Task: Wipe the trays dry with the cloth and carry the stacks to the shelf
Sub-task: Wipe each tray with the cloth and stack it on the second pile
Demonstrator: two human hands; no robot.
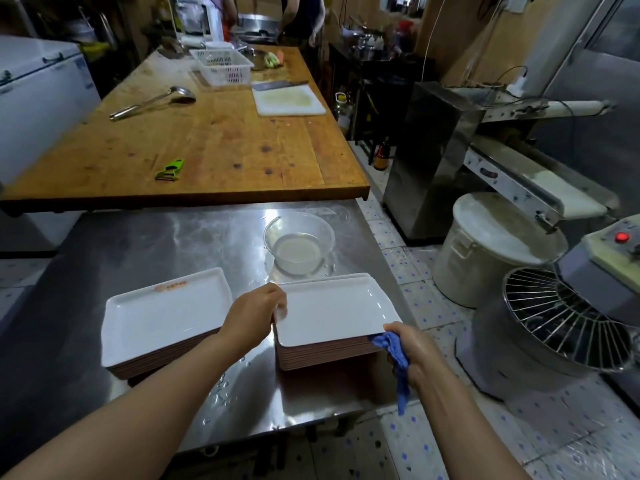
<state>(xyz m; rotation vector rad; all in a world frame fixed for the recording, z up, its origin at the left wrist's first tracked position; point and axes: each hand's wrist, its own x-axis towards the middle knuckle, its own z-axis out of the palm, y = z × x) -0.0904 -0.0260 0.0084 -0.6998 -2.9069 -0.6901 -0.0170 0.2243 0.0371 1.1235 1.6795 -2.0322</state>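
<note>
Two stacks of white trays with brown undersides stand on the steel table [145, 244]. The left stack [162, 313] lies beside my left forearm. My left hand [256, 311] grips the left rim of the top tray of the right stack [329, 311]. That top tray is tilted slightly above the ones below. My right hand [412, 351] holds a blue cloth [394, 355] at the tray's near right corner, the cloth tucked under the rim and hanging down.
A clear bowl of water [299, 247] sits behind the right stack. Water drops lie on the steel. A wooden table [214, 140] beyond holds a peeler, ladle, basket and cutting board. A dough mixer [561, 323] and white bucket [491, 247] stand on the right. People stand at the back.
</note>
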